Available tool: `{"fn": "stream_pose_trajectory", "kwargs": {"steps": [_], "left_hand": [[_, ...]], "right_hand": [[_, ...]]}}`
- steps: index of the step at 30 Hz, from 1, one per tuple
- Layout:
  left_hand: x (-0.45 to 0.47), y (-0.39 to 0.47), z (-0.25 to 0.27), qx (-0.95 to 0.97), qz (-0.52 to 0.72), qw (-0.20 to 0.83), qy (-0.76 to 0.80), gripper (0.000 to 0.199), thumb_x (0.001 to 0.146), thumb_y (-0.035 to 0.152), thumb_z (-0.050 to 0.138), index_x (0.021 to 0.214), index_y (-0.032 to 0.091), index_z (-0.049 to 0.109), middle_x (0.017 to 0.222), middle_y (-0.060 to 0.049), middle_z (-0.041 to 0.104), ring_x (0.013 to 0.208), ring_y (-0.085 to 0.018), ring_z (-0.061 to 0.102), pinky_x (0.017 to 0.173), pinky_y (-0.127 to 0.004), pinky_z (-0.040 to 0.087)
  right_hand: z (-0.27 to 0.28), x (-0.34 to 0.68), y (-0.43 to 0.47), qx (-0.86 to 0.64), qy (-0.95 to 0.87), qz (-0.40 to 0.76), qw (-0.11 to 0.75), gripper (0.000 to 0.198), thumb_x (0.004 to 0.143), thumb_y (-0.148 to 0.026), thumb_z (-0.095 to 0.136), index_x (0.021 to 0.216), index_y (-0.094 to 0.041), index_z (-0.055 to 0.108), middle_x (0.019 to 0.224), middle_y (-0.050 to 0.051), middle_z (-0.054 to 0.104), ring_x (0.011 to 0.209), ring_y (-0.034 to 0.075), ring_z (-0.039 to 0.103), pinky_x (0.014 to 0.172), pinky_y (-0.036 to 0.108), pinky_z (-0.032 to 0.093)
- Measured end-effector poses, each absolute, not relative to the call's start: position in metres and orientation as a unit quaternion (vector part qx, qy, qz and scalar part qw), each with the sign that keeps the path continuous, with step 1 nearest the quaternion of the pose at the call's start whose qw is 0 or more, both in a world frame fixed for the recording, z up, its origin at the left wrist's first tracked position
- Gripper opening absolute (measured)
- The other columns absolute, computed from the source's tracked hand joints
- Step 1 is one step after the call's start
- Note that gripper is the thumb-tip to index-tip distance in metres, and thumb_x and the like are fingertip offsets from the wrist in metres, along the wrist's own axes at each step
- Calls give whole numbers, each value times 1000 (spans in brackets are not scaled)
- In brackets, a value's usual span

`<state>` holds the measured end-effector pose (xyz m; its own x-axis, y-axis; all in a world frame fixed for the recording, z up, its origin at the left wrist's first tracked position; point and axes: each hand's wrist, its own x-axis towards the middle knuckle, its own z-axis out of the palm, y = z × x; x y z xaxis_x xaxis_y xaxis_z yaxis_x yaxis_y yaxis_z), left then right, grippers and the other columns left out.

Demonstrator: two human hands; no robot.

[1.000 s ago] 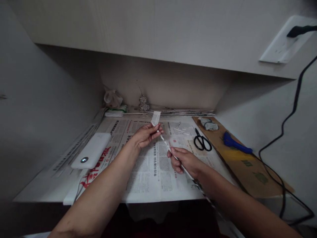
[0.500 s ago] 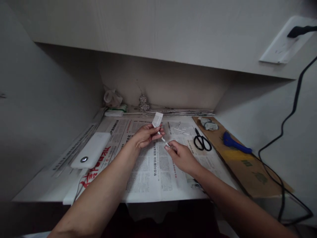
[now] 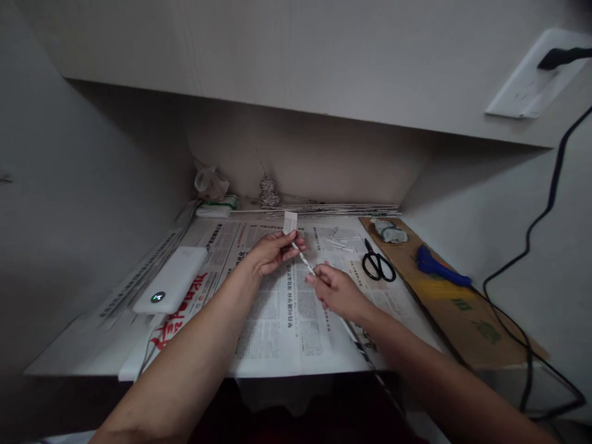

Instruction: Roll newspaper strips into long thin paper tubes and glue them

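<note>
Over the spread newspaper (image 3: 259, 336), both hands hold one thin rolled paper stick (image 3: 304, 259), which slants down to the right between them. My left hand (image 3: 274, 251) pinches its upper part, where a flat, unrolled strip end (image 3: 290, 221) sticks up past the thumb. My right hand (image 3: 337, 290) is closed around the stick lower down. Beyond that hand the stick runs on under the right forearm toward the table's front edge. Several short white paper pieces (image 3: 341, 242) and black-handled scissors (image 3: 378, 265) lie to the right of the hands.
A white power bank (image 3: 171, 280) rests at left. On cardboard (image 3: 462, 320) at right lie a blue glue gun (image 3: 441, 268) and a crumpled plastic-wrapped lump (image 3: 390, 232). Long thin paper sticks (image 3: 342, 210) lie along the back, near a small woven figure (image 3: 268, 192). A black cable (image 3: 525, 246) hangs at right.
The flat strip end has turned more upright and moved slightly left. My right hand has shifted slightly, and the stick's lower length now shows below it. My left hand stays nearly in place.
</note>
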<state>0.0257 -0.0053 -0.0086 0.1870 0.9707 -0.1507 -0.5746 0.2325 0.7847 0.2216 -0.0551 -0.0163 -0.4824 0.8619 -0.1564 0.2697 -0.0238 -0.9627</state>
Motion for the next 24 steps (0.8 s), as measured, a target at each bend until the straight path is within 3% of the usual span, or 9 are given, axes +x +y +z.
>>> {"fn": "stream_pose_trajectory", "kwargs": {"steps": [6,11,17,22,24], "left_hand": [[26,-6,-9,287,546,714,331,8,84,13,56,83,7,62,78,-9,68,72,-17,69,56,-17,56],[26,-4,-11,290,547,711,334,7,83,13,57,84,7,62,78,-9,68,71,-16,69,54,-16,56],[26,-4,-12,287,552,716,317,9,83,14,57,84,7,63,81,-10,68,74,-16,69,62,-18,57],[27,-4,-11,279,557,710,328,7,83,13,57,81,8,62,79,-9,68,73,-15,69,63,-18,57],[27,-4,-10,275,554,715,326,8,84,13,56,80,8,62,78,-9,68,73,-16,69,62,-18,57]], "right_hand": [[-15,223,-55,-380,-535,723,217,37,87,-54,42,89,-19,52,54,-5,41,41,9,39,38,21,30],[-18,220,-54,-444,-630,577,270,33,86,-51,48,83,-18,54,53,-5,45,42,8,40,39,20,30],[-19,219,-56,-369,-525,740,200,37,88,-55,41,86,-19,50,51,-6,39,39,9,38,37,22,30],[-18,215,-53,-435,-626,594,256,35,84,-53,50,84,-18,53,52,-4,47,41,9,44,37,20,32],[-18,215,-52,-432,-601,623,255,35,85,-52,48,82,-18,52,51,-5,45,40,9,43,37,20,31]]}}
